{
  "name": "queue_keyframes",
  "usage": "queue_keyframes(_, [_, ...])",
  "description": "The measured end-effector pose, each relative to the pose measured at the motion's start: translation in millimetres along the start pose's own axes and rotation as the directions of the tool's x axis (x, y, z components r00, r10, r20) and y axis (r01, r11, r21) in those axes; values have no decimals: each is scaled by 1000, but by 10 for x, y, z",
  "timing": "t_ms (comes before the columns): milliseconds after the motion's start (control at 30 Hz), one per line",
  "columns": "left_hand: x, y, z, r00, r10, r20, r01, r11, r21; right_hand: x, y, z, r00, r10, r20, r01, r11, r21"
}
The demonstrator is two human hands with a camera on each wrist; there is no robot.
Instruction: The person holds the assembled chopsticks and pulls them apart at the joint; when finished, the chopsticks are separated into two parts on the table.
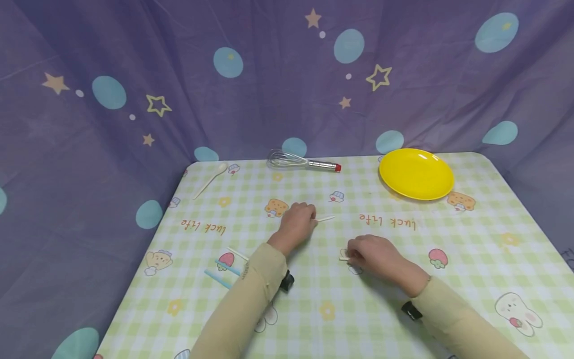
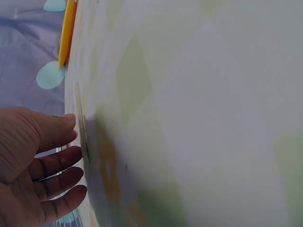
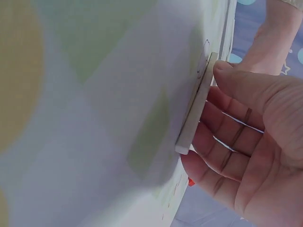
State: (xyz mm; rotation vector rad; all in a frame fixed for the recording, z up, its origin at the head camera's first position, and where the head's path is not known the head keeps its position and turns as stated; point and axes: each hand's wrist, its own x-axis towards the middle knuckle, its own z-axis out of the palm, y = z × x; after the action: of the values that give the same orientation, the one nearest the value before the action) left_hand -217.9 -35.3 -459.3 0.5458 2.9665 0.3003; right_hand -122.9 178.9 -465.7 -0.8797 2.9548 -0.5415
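In the head view my left hand (image 1: pixel 298 222) is at mid-table, its fingertips holding a thin white stick (image 1: pixel 325 218) that points right. The left wrist view shows that white stick (image 2: pixel 81 123) close to the tablecloth, at the thumb and index fingertips. My right hand (image 1: pixel 375 257), nearer the front and to the right, pinches another white stick (image 1: pixel 344 259), mostly covered from above. Seen from the right wrist, this stick (image 3: pixel 198 106) is straight with a squared end, the thumb against one side and the fingers along the other, just by the cloth.
Left of the left forearm lie a white stick (image 1: pixel 237 253) and two blue sticks (image 1: pixel 227 268), partly covered by the sleeve. A white spoon (image 1: pixel 211 180), a whisk (image 1: pixel 304 162) and a yellow plate (image 1: pixel 417 174) lie along the back of the table (image 1: pixel 314 309). A purple curtain (image 1: pixel 278 99) hangs behind.
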Motion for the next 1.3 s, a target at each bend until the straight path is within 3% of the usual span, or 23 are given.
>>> queue_keyframes(233, [-117,-125,-59,1000,14,-22,-15,999,-41,26,-22,-59,1000,13,-11,-13,1000,13])
queue_keyframes(433, [-231,-238,-81,995,34,-93,-39,998,-51,60,-61,-91,1000,11,-21,-10,1000,15])
queue_keyframes(800, [-517,-425,-123,985,42,-166,-62,992,-114,159,-179,-116,998,-50,-33,50,999,-2])
queue_keyframes(1300, [-851,-703,-153,986,27,-163,-54,985,-162,311,-382,-91,988,-146,-43,147,989,22])
